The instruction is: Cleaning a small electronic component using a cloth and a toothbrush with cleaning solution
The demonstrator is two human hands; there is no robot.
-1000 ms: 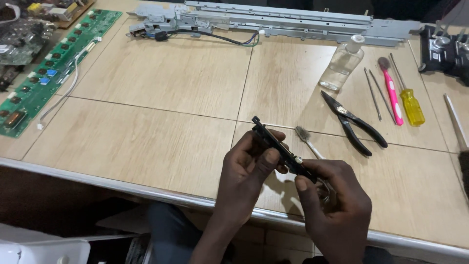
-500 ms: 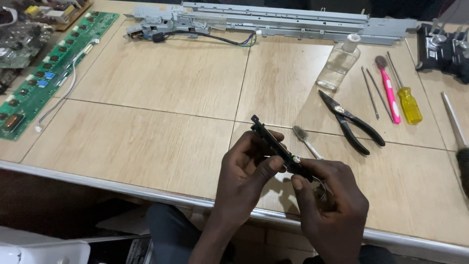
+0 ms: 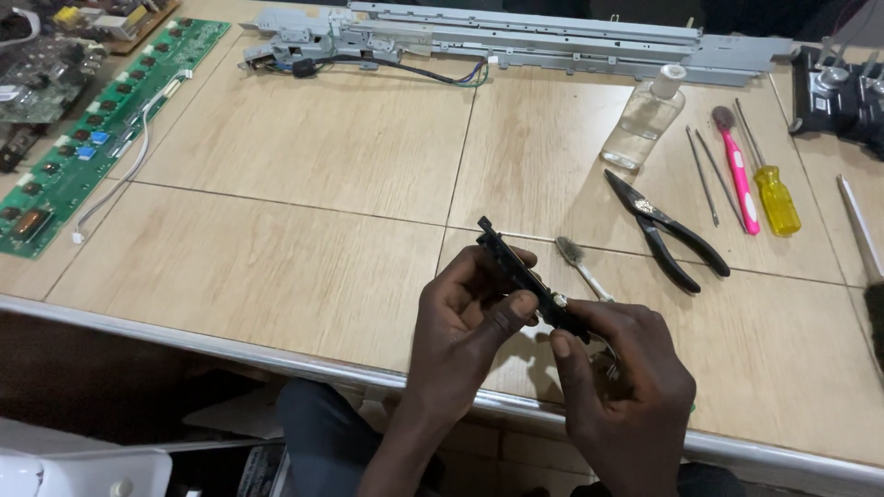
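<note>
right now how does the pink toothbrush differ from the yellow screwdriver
The pink toothbrush is slimmer and longer with a worn bristle head; the yellow screwdriver has a thick translucent handle and a thin metal shaft. Both lie flat, side by side, on the table, untouched.

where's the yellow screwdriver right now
In the head view the yellow screwdriver lies on the table's far right, just right of the pink toothbrush and beyond the black pliers, well clear of both hands.
</note>
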